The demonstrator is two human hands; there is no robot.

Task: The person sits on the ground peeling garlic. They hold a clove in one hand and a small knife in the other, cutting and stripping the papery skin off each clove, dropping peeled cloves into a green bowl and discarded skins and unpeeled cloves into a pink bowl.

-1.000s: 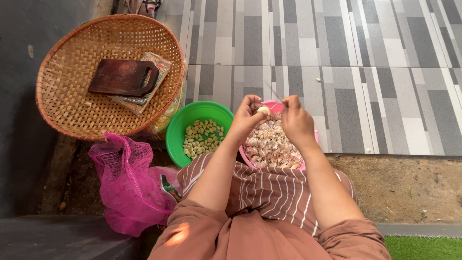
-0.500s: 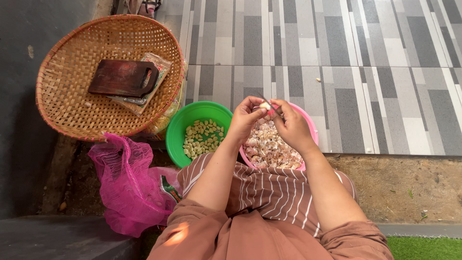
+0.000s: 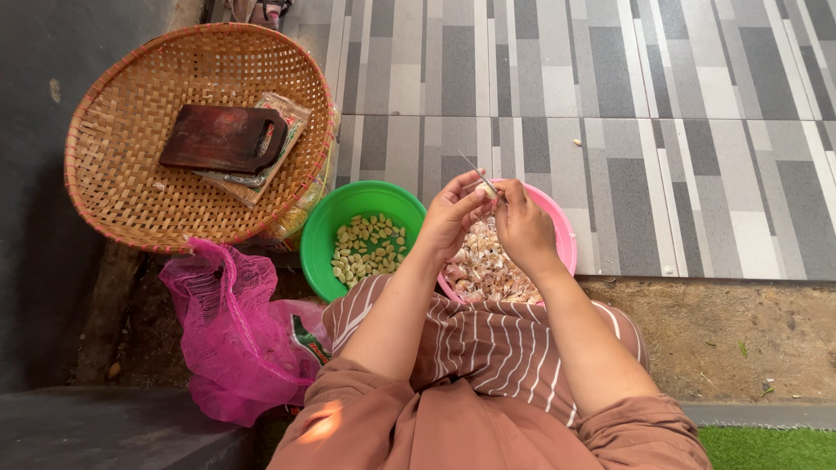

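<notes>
My left hand [image 3: 451, 218] pinches a garlic clove [image 3: 484, 187] above a pink bowl [image 3: 562, 237] full of garlic skins and unpeeled cloves. My right hand [image 3: 524, 224] grips a small knife [image 3: 478, 173], its thin blade pointing up and left against the clove. Both hands meet over the pink bowl. To the left sits a green bowl [image 3: 324, 235] holding peeled pale cloves.
A round woven bamboo tray [image 3: 113, 191] at the upper left carries a dark wooden cutting board [image 3: 218, 137] on a plastic packet. A pink mesh bag [image 3: 228, 331] lies at my left knee. Grey striped floor tiles stretch ahead; a stray clove [image 3: 576, 142] lies on them.
My hands have stayed over the pink bowl, shifting slightly as they work the clove; the knife blade now sticks up to the left of my fingers.
</notes>
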